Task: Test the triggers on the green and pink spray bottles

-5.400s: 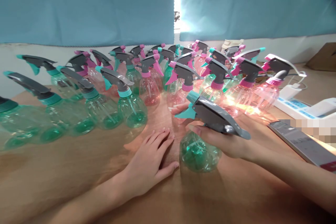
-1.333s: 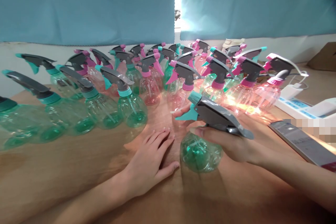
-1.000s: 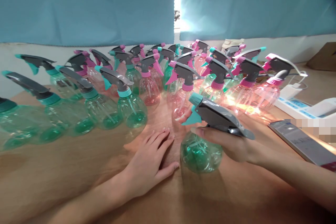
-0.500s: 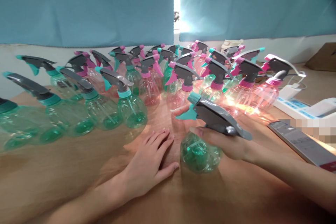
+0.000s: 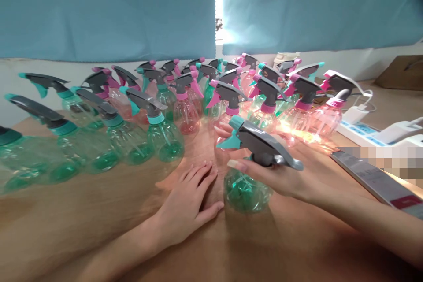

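A clear green spray bottle point(image 5: 246, 191) with a grey head and teal trigger stands on the wooden table point(image 5: 82, 211) in front of me. My right hand point(image 5: 280, 178) is wrapped round its neck, thumb under the grey head and fingers reaching past the teal trigger. My left hand point(image 5: 185, 205) lies flat on the table just left of the bottle, fingers stretched out and holding nothing; its thumb nearly touches the bottle's base.
Several green spray bottles point(image 5: 163, 134) stand in rows at the left, several pink ones point(image 5: 299, 112) at the back right. A white power strip point(image 5: 363, 130) with cables and a flat grey device point(image 5: 366, 174) lie at the right. Blue curtains hang behind.
The view has shifted slightly, so everything sits a little further left. My right hand keeps its hold on the bottle, fingers working at the trigger. The left hand has not moved.
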`<move>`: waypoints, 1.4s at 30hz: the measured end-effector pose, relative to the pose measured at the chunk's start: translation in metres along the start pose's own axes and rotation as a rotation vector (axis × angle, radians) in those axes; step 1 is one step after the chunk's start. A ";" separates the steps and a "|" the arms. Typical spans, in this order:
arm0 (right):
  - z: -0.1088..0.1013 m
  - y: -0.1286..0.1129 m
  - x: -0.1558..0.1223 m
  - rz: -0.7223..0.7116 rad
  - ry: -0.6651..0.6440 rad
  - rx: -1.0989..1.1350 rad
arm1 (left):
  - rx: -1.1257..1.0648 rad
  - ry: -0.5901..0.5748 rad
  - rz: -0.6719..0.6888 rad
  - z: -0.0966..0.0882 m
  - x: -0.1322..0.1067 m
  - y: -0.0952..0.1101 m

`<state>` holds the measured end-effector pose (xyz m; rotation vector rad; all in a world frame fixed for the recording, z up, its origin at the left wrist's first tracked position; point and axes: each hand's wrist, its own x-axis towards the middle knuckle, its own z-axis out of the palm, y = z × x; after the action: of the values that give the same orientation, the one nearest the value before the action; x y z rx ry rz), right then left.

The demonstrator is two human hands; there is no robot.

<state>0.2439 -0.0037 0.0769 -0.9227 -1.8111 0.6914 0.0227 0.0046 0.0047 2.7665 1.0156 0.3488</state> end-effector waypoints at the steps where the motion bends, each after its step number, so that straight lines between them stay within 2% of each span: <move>1: 0.000 -0.001 0.000 -0.003 0.012 -0.006 | -0.001 0.004 0.002 0.001 0.000 0.000; 6: -0.007 -0.002 -0.006 -0.030 0.045 -0.115 | -0.009 0.005 0.012 0.002 -0.002 -0.001; 9: -0.015 -0.005 -0.016 0.040 0.039 -0.211 | 0.005 -0.019 0.003 0.001 -0.001 0.000; 11: -0.021 -0.005 -0.026 0.103 0.020 -0.312 | 0.022 -0.022 -0.004 0.001 0.000 0.000; 14: -0.029 -0.002 -0.042 0.104 0.085 -0.522 | 0.036 -0.013 -0.006 0.001 0.000 0.000; 20: -0.024 -0.007 -0.054 0.162 0.052 -0.609 | 0.036 -0.004 0.018 -0.003 -0.016 -0.005; 25: -0.006 -0.010 -0.036 0.178 0.044 -0.664 | 0.147 0.096 -0.018 -0.008 -0.036 -0.012; 28: 0.012 -0.002 -0.013 0.112 0.057 -0.578 | 0.222 0.180 -0.026 -0.010 -0.044 -0.013; 30: 0.026 0.004 0.006 0.078 0.058 -0.500 | 0.257 0.201 0.003 -0.011 -0.046 -0.012; 33: 0.042 0.011 0.032 0.086 0.068 -0.512 | 0.285 0.205 0.024 -0.010 -0.047 -0.009; 37: 0.049 0.017 0.050 0.084 0.067 -0.526 | 0.262 0.210 0.004 -0.007 -0.046 -0.007; 42: 0.054 0.025 0.057 0.114 0.112 -0.574 | 0.243 0.223 0.010 -0.007 -0.045 -0.007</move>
<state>0.1864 0.0541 0.0643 -1.4164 -1.8977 0.1715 -0.0166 -0.0191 0.0022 3.0013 1.1652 0.5835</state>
